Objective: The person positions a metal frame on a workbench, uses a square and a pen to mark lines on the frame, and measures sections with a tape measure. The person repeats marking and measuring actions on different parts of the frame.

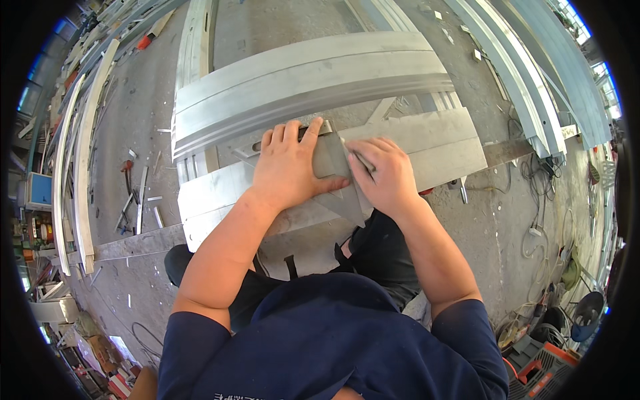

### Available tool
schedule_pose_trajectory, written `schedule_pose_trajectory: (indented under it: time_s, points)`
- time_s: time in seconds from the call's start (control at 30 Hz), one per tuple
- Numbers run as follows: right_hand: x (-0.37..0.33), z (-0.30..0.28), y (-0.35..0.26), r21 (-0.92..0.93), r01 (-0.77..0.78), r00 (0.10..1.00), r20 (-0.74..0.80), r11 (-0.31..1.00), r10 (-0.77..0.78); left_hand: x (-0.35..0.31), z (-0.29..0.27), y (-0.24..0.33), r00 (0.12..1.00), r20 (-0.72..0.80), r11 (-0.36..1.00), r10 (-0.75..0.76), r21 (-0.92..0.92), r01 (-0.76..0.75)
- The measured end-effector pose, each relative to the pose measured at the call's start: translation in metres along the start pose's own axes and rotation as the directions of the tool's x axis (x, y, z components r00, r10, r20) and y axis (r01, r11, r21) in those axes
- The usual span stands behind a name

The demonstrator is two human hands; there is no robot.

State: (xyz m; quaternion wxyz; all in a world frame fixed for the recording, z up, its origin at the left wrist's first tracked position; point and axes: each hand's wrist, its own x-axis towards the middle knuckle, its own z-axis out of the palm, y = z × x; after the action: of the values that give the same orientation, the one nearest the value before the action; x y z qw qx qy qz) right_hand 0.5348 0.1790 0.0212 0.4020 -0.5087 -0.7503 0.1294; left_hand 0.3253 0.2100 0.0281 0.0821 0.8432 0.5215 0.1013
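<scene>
head | left hand (287, 167): fingers spread on grey plate (337, 159) | right hand (387, 173): curled (grip unclear)

I see a navy-blue shirt (360, 333) with loose short sleeves (198, 347) that leave the forearms (223, 250) bare. Small pale lettering (241, 397) crosses its front at my view's lower edge. Below, I make out black trousers (389, 257) and a short, narrow black strap (291, 267) near the lap.
</scene>
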Motion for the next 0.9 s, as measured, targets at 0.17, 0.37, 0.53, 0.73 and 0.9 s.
schedule_pose_trajectory:
  time_s: [0.17,0.37,0.53,0.73,0.9]
  points:
    - [-0.055,-0.072,-0.025,0.020,0.233,0.897,0.382,0.972,-0.223,-0.002,0.003,-0.003,0.999,0.042,0.999,-0.028,-0.015,0.029]
    - [-0.057,-0.112,-0.009,0.102,0.066,0.964,0.250,0.993,-0.090,-0.004,0.006,-0.005,0.999,0.036,1.000,-0.026,0.000,0.026]
    - [-0.017,-0.085,0.052,-0.169,-0.070,0.997,0.021,0.983,0.074,-0.001,-0.002,-0.001,0.999,0.041,1.000,-0.021,-0.002,0.021]
    - [-0.018,-0.069,0.074,-0.087,-0.168,0.985,-0.051,0.982,0.164,0.010,-0.010,-0.035,0.999,0.051,0.990,-0.003,-0.140,0.010]
    - [-0.018,-0.061,0.069,-0.114,-0.159,0.985,-0.079,0.981,0.151,0.021,-0.005,-0.025,1.000,0.006,0.986,-0.030,-0.161,0.030]
